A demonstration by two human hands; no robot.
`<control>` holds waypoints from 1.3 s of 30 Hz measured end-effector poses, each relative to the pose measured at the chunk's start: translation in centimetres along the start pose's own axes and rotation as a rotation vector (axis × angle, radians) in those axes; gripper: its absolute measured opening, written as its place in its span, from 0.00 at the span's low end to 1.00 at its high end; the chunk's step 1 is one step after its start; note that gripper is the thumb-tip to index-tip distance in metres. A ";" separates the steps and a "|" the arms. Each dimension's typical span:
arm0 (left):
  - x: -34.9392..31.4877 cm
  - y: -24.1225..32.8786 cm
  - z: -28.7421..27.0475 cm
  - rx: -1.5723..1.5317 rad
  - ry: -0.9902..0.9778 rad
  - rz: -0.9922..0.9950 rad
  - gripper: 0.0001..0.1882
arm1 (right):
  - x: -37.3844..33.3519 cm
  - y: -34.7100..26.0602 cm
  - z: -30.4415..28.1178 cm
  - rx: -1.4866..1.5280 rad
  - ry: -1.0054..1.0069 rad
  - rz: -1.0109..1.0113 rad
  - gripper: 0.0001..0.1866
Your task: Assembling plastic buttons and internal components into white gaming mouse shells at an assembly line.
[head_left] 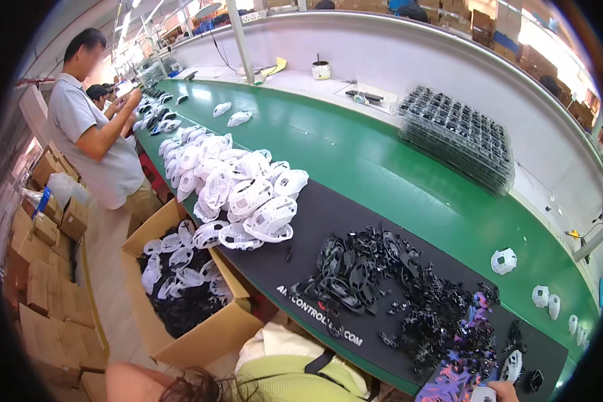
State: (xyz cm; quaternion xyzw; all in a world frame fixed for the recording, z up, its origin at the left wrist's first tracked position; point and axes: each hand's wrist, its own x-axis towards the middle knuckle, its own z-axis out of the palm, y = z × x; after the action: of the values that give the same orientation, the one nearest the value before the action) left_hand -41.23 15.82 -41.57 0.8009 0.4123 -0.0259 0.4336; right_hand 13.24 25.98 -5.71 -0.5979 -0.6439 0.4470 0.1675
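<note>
Touching a shell (484, 394) (white) is the right hand (504, 391).

Wearer's right hand (506, 390): 1
Loose white shells, far side (239, 118): 2
Loose white shells, right end (504, 261): at least 5, last ones blurred
White shell heap (248, 194): 1, pieces overlap, no exact count
Black parts (355, 271): dozens, tangled, uncountable
Open carton (214, 342): 1
Clear tray stack (455, 137): 1, layers unclear
Dark mat (318, 221): 1
Pot (321, 71): 1
Co-workers (94, 134): at least 2
</note>
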 end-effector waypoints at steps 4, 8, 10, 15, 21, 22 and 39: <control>1.0 -2.8 -0.5 0.011 0.046 0.038 0.10 | 3.4 2.6 5.5 0.107 0.006 -0.046 0.50; 0.2 -2.3 -2.5 0.008 0.082 0.096 0.11 | 5.3 0.0 9.4 0.011 -0.083 -0.225 0.50; 3.6 10.4 -18.7 0.164 0.096 -0.279 0.13 | 6.4 -2.2 11.9 -0.087 -0.058 -0.323 0.45; 8.8 15.4 -22.9 -1.027 -0.007 0.573 0.48 | 11.4 -6.9 20.3 -0.513 0.479 -0.741 0.42; 16.0 16.7 -23.8 -1.371 0.241 0.491 0.31 | 16.7 -6.4 24.5 -0.500 0.736 -0.561 0.39; 15.8 16.3 -24.5 -1.485 0.247 0.452 0.29 | 16.4 -5.9 24.2 -0.376 0.640 -0.544 0.41; 24.6 14.0 -28.3 -1.666 0.744 0.634 0.30 | 19.0 -0.4 25.3 -0.574 0.405 -0.363 0.25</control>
State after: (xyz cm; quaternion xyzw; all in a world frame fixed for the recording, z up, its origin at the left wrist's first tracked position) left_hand -24.42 47.72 -24.35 0.2672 0.1740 0.6486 0.6911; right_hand -10.33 34.04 -25.20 -0.5730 -0.7919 0.0851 0.1932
